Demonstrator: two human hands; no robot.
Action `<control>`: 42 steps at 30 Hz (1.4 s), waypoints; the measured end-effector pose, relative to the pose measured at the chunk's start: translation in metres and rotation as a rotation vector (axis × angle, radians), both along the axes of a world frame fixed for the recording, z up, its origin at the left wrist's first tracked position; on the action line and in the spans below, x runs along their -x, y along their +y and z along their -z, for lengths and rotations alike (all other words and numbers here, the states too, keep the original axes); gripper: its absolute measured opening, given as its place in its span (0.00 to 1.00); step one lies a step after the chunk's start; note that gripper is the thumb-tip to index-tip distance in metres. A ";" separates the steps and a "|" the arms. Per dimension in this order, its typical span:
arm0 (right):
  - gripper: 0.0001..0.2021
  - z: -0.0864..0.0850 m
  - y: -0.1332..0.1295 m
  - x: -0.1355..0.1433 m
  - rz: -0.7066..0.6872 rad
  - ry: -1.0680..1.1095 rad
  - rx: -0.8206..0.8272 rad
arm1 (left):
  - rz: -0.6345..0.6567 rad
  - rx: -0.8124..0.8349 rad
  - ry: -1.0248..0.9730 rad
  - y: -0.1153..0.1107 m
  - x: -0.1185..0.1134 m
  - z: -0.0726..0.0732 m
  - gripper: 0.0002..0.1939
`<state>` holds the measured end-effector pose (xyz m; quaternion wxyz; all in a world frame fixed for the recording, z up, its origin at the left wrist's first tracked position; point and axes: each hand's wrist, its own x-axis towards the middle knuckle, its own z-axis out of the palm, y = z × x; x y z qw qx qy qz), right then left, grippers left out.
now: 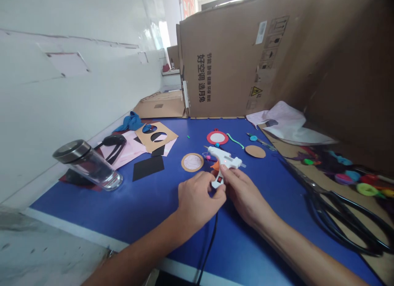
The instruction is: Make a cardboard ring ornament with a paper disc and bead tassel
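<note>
Centrally in frame, left hand (198, 202) pinches the base of a white plastic glue gun (221, 156); right hand (243, 192) grips its side over a blue bench (147, 206).

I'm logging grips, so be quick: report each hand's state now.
Left hand: closed, fingers and thumb at the lower end of the glue gun's handle.
Right hand: closed, holding the glue gun by its handle.
</note>
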<state>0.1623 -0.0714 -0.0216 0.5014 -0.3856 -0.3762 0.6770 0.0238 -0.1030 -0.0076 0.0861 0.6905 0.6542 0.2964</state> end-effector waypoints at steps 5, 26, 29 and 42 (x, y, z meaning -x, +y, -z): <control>0.27 0.013 0.006 -0.004 0.166 -0.087 0.009 | 0.178 0.086 -0.055 0.002 0.011 -0.004 0.03; 0.30 0.011 0.015 -0.019 0.212 -0.348 -0.025 | 0.345 0.117 0.121 0.148 0.088 0.036 0.27; 0.31 0.010 0.015 -0.019 0.199 -0.359 -0.018 | 0.373 0.152 0.149 0.152 0.090 0.035 0.30; 0.31 0.010 0.016 -0.017 0.189 -0.412 -0.008 | 0.363 0.196 0.139 0.151 0.085 0.031 0.26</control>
